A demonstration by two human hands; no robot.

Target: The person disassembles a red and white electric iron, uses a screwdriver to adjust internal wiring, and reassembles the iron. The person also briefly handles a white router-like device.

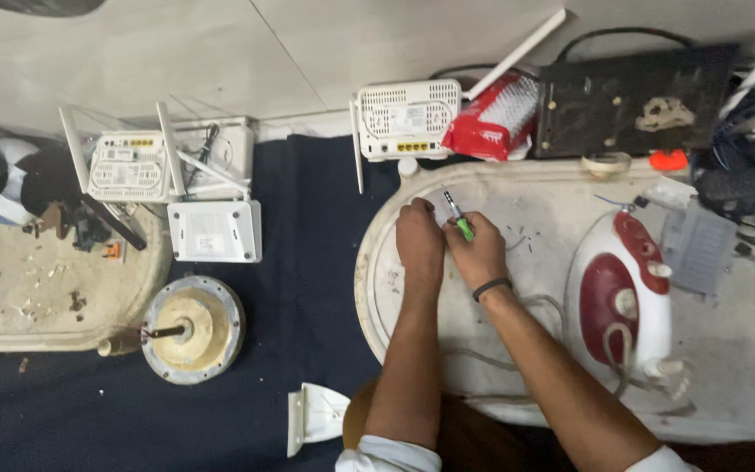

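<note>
A slim screwdriver with a green handle and metal tip (457, 216) sits pinched in the closed right hand (480, 251); left hand (419, 240), curled, holding nothing I can tell, touches it at nine o'clock; both lie on the worn white oval tray (535, 201), near its ten o'clock rim; bare tray lies between them and the red-and-white iron (624, 293) at three o'clock.

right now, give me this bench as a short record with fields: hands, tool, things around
left hand: left hand pressed down on the white tray, fingers bunched beside the right
right hand: right hand holding a green-handled screwdriver, tip pointing away
wrist: black band on the right
beside: red and white clothes iron lying to the right
behind: white router
left side: round metal motor part on dark cloth
</note>
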